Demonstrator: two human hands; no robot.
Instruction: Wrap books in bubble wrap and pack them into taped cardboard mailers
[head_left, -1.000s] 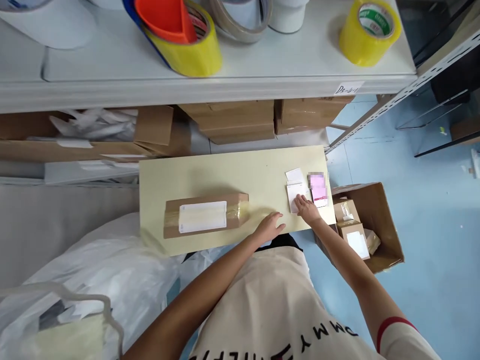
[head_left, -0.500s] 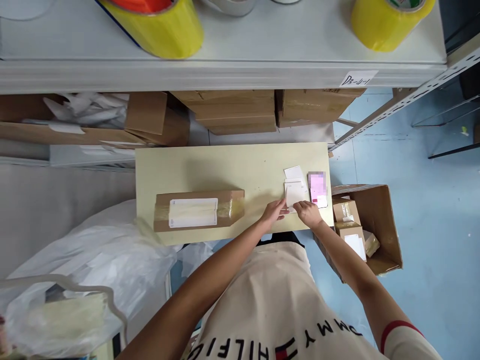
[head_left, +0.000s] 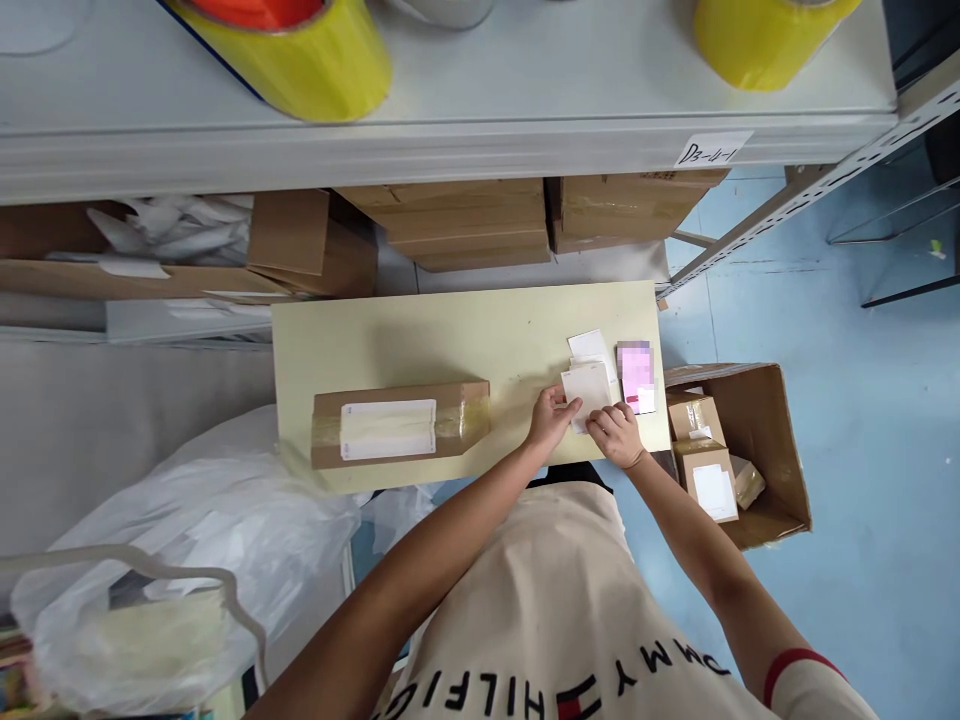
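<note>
Near the right end of the pale table, a white label sheet is between my two hands. My left hand grips its left edge, thumb on top and fingers beneath. At its lower right corner my right hand is closed in a pinch on the sheet. More white labels lie just beyond it, partly covered. To the right rests a phone with a pink screen. A long taped cardboard box bearing a white label lies on the table's left half.
An open carton with small boxes stands on the floor at right. Overhead, a grey shelf carries yellow tape rolls. Cartons sit behind the table. White plastic bags fill the left.
The label sheet has shifted slightly left and apart from the others. My left hand has gone from lying beside it to gripping its edge.
</note>
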